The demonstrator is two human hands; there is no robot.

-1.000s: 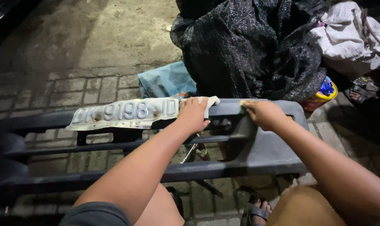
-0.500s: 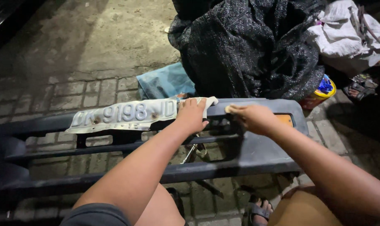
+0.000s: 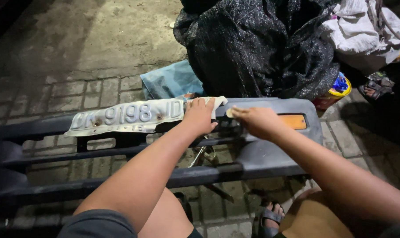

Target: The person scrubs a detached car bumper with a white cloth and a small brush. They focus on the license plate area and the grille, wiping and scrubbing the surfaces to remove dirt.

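Left hand (image 3: 200, 115) is pressing flat on the right end of the pale licence plate (image 3: 127, 115) lying across the dark bumper (image 3: 270, 154). Right hand (image 3: 257, 121) is pinching something small, possibly sandpaper. The bent plate could slide off.

A car bumper (image 3: 261, 154) lies across the paving (image 3: 89, 88) in front of your knees. On its upper edge, toward the left, rests a bent number plate (image 3: 125, 117). Your left hand (image 3: 200, 117) lies on the plate's right end; your right hand (image 3: 257, 122) sits just beside it, further right on the bumper. Behind the bumper lies a folded cloth (image 3: 171, 81), with a large bag (image 3: 261, 48) to its right. Below the bumper, your sandalled foot (image 3: 268, 218) stands on the paving.
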